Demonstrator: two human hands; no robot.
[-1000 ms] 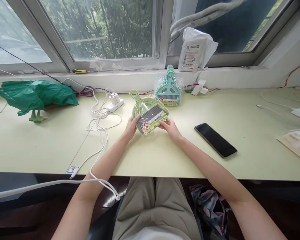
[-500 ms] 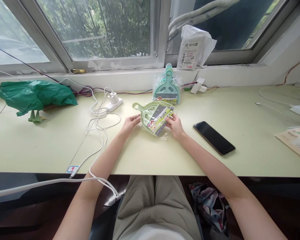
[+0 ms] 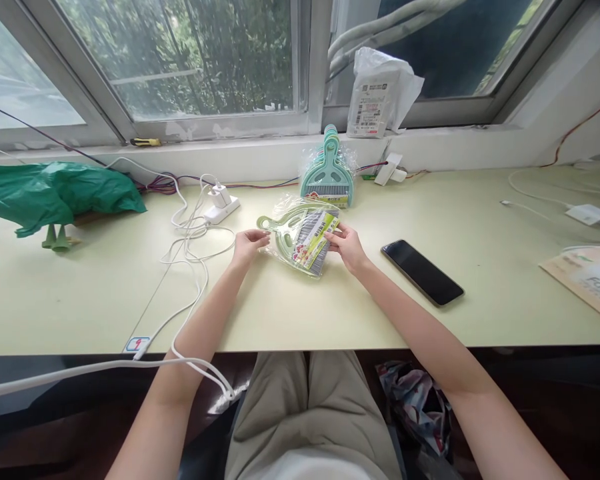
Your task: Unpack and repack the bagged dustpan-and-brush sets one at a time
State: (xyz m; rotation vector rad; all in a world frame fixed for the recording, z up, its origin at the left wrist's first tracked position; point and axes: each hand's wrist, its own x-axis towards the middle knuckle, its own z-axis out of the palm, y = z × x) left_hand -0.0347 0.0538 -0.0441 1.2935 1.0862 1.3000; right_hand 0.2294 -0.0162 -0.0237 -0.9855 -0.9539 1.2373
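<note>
A pale green mini dustpan-and-brush set point(image 3: 300, 240) in a clear plastic bag lies on the light green table point(image 3: 330, 313), its handle pointing left. My left hand point(image 3: 249, 243) pinches the bag near the handle end, fingers curled. My right hand point(image 3: 347, 244) grips the bag's right side beside the brush label. Behind them, a stack of teal dustpan sets point(image 3: 329, 177) in clear bags leans against the wall under the window sill.
A black phone point(image 3: 422, 272) lies right of my hands. White cables and a charger point(image 3: 219, 203) spread to the left, a green plastic bag point(image 3: 55, 190) at far left. A white parcel point(image 3: 377, 97) rests on the sill; a paper packet point(image 3: 585, 280) at far right.
The green dustpan set has been turned from upright, handle away from me, to lying flat with its handle pointing left. Both hands shifted along the bag with it.
</note>
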